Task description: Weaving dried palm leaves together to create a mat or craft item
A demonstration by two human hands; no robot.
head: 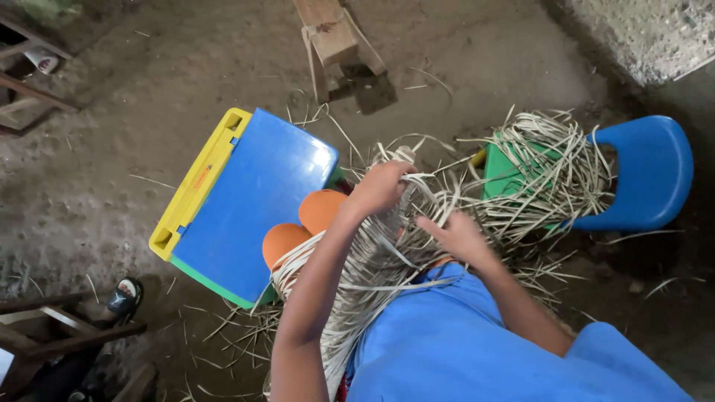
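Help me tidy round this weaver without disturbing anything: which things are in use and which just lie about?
In use: left hand, right hand, woven strip bundle, loose strips on the green seat.
Lying about: blue and yellow plastic piece, wooden stool, sandal.

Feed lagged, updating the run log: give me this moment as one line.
left hand: gripping pale flat woven strips | right hand: fingers among same strips | loose strip pile on small blue-and-green plastic chair | dirt floor
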